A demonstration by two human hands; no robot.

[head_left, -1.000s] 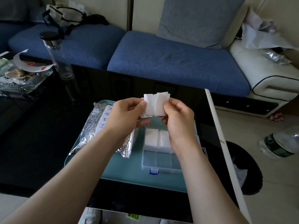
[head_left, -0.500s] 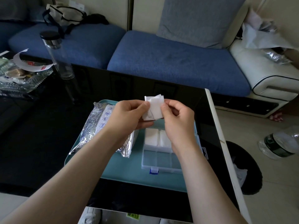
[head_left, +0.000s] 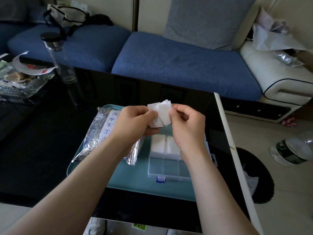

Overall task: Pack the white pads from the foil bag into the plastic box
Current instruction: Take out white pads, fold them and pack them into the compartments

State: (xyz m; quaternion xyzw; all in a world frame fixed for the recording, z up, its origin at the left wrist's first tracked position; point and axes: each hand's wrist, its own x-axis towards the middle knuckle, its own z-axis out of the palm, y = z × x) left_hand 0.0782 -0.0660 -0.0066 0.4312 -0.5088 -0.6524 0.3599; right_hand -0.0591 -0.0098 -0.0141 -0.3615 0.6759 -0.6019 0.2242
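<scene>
On a black table (head_left: 50, 150) before a blue sofa (head_left: 177, 65), a teal tray (head_left: 135, 180) holds a foil bag (head_left: 94, 133) and a plastic box (head_left: 169, 168). Above them, the left hand (head_left: 133, 121) and right hand (head_left: 186, 126) pinch white pads (head_left: 160, 114) between thumbs and fingertips; more pads (head_left: 162, 144) lie below the fingers in the box
</scene>
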